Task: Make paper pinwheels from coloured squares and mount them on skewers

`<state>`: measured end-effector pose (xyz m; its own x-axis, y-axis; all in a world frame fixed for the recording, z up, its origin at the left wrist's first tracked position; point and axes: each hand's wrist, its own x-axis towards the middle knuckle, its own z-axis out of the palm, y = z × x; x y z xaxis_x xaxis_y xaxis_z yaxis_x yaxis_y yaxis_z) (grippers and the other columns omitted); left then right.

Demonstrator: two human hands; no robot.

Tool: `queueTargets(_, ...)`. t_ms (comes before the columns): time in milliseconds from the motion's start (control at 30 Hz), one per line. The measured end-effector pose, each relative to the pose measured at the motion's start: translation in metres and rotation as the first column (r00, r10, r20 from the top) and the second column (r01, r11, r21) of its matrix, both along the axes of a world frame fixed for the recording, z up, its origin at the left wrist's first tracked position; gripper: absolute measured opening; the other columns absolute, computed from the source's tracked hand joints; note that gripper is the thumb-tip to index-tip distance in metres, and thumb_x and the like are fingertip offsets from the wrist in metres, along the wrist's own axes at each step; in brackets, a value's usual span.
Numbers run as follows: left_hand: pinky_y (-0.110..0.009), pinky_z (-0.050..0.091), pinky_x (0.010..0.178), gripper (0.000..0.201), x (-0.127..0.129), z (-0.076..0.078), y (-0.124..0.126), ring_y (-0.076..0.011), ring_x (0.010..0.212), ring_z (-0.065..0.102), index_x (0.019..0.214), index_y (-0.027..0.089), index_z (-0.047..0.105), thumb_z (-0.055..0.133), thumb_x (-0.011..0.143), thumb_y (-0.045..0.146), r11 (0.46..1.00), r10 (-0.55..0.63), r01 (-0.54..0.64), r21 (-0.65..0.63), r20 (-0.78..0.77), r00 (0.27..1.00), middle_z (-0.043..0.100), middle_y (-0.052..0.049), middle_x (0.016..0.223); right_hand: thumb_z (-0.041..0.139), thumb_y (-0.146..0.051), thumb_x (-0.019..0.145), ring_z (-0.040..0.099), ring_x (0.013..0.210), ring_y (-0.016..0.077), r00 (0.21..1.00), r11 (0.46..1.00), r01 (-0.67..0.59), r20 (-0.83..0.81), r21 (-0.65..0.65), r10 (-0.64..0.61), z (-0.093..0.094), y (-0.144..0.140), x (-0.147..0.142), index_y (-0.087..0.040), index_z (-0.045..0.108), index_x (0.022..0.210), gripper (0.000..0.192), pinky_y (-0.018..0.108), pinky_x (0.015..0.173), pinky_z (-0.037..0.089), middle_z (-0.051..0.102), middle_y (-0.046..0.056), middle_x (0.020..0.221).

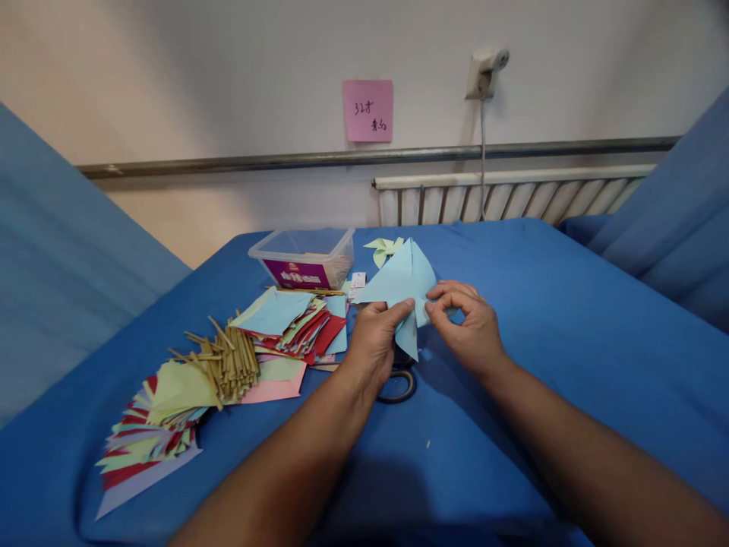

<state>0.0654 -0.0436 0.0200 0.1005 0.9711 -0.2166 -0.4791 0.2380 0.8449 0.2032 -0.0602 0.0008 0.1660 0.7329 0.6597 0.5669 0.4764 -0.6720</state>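
A light blue sheet of paper (399, 285), partly folded into flaps, is held up over the blue table (541, 319). My left hand (373, 342) pinches its lower middle with thumb and forefinger. My right hand (467, 323) pinches the same spot from the right side. Under my left hand the dark handles of a pair of scissors (399, 386) lie on the cloth, mostly hidden.
Left of my hands lie a stack of coloured paper squares (296, 327), a bundle of thin wooden sticks (228, 361) and a fan of cut coloured papers (151, 433). A clear plastic box (304, 258) and a pale green folded pinwheel (386, 248) sit further back. A radiator (501, 196) lines the wall.
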Motion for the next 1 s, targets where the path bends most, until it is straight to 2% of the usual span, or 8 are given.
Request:
queueTargets(233,-0.026,0.049,0.060,0.033,-0.0002,-0.0001,-0.0003,-0.0140,0.058,0.062,0.079,0.008,0.070,0.085,0.055,0.024,0.999,-0.031,0.031,0.008,-0.035,0.999,0.071,-0.007,0.072,0.063,-0.025,0.079,0.064,0.100,0.0248,0.999,1.000,0.010,0.042,0.005,-0.010,0.0016,-0.0006,0.0007,-0.024,0.055,0.061,0.019,0.047,0.096,0.041,0.072,0.003,0.087)
queueTargets(433,-0.025,0.047,0.056,0.029,-0.0001,0.0008,-0.0017,-0.0127,0.053,0.059,0.072,0.010,0.069,0.086,0.054,0.024,1.000,-0.021,0.022,0.015,-0.063,0.998,0.068,-0.004,0.065,0.063,-0.023,0.078,0.064,0.097,0.0246,0.995,0.999,-0.006,0.096,0.036,0.003,0.0023,-0.0010,0.0001,-0.024,0.055,0.062,0.018,0.047,0.094,0.041,0.072,0.002,0.086)
queueTargets(667,-0.025,0.047,0.055,0.027,-0.0002,-0.0004,-0.0018,-0.0126,0.053,0.059,0.072,0.010,0.070,0.085,0.055,0.025,0.999,-0.028,0.029,0.015,-0.078,0.997,0.067,-0.004,0.063,0.063,-0.023,0.079,0.065,0.096,0.0238,0.995,0.999,-0.032,0.092,0.015,0.030,0.0035,-0.0004,0.0027,-0.024,0.055,0.063,0.018,0.047,0.094,0.041,0.072,0.001,0.087)
queueTargets(1000,-0.025,0.046,0.054,0.034,0.0004,-0.0013,-0.0021,-0.0120,0.052,0.059,0.074,0.009,0.070,0.086,0.054,0.031,0.999,-0.042,0.043,0.015,-0.065,0.997,0.068,-0.004,0.065,0.062,-0.022,0.078,0.064,0.098,0.0246,0.991,0.999,-0.045,0.126,-0.001,0.045,0.0059,-0.0014,0.0036,-0.024,0.055,0.063,0.017,0.048,0.094,0.039,0.072,0.002,0.087)
